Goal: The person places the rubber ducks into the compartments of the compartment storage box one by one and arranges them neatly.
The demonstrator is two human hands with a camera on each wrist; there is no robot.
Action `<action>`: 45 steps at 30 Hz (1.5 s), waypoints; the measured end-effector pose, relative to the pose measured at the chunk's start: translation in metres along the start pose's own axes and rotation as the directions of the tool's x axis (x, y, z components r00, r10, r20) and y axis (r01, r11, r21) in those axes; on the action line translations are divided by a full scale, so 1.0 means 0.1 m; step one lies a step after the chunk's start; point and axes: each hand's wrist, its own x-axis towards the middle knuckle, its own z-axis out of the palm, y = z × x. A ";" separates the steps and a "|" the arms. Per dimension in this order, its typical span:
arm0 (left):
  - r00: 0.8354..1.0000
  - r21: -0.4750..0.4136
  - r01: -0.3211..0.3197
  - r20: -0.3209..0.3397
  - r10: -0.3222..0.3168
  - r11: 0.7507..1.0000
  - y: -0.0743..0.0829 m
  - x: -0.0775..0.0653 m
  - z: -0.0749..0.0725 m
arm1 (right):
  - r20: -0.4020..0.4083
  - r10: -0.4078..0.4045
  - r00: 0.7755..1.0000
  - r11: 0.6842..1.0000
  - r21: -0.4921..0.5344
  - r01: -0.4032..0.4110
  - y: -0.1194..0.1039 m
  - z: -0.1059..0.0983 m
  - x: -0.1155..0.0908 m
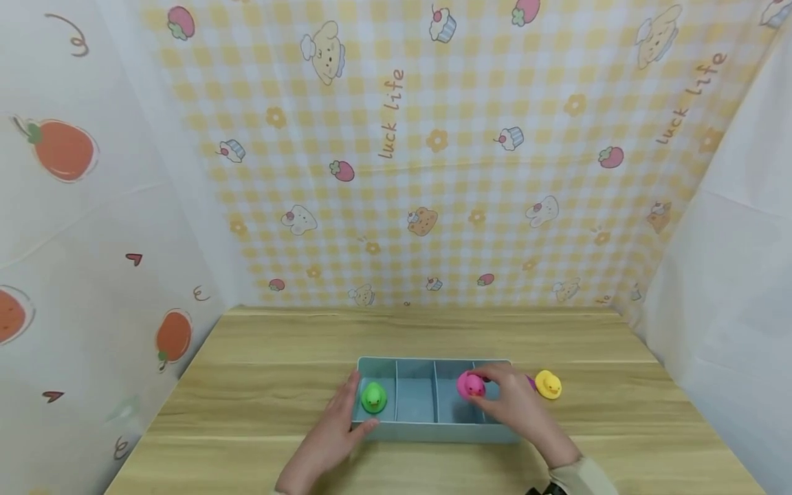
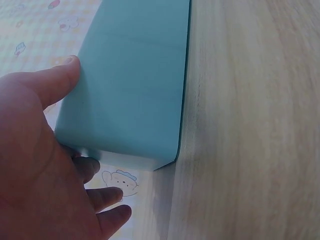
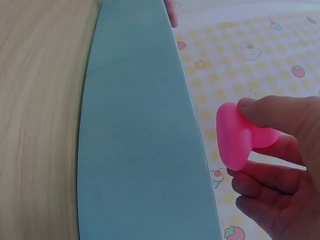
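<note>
Pinching a pink duck [image 1: 472, 387] above a blue tray [image 1: 433, 432] with the right hand [image 1: 512, 399], lower frame, right of centre; touching the tray's left end with the straight-fingered left hand [image 1: 333, 430], near a green duck [image 1: 374, 398] in the leftmost compartment [image 1: 380, 371].

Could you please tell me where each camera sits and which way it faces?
Head: on the head, looking forward and down at the box; left hand and right hand show.
Left wrist: on that wrist, looking at the box's outer corner; the left hand shows.
Right wrist: on that wrist, looking along the box's long outer wall; the right hand and a bit of the left show.
Shared: head and right wrist both show the right hand pinching the pink duck.
</note>
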 end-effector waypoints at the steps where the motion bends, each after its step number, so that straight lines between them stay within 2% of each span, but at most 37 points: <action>1: 1.000 0.002 -0.002 0.000 0.002 1.000 0.00 0.00 0.00 | 0.002 0.002 1.000 1.000 0.002 -0.002 -0.01 0.01 0.01; 8: 1.000 -0.003 0.003 0.007 -0.003 1.000 -0.01 0.00 0.01 | 0.003 -0.042 0.999 0.999 -0.017 0.042 -0.06 0.10 0.04; 15: 1.000 -0.007 -0.006 0.001 0.006 1.000 0.00 0.01 0.02 | -0.020 -0.132 0.991 0.991 -0.010 0.132 -0.12 0.13 0.11; 18: 1.000 -0.010 -0.004 0.001 0.004 1.000 0.01 0.01 0.02 | -0.012 -0.141 0.990 0.990 -0.003 0.141 -0.14 0.14 0.13; 26: 1.000 -0.016 -0.008 -0.001 0.008 1.000 0.03 0.01 0.01 | 0.033 -0.097 0.995 0.995 0.013 0.096 -0.22 0.19 0.17; 39: 1.000 -0.017 0.004 0.005 -0.004 1.000 0.04 0.00 -0.02 | 0.029 -0.118 0.993 0.993 -0.013 0.118 -0.37 0.28 0.25; 45: 1.000 -0.020 0.004 0.007 -0.004 1.000 0.05 0.00 -0.02 | 0.072 -0.110 0.991 0.994 -0.012 0.111 -0.46 0.31 0.31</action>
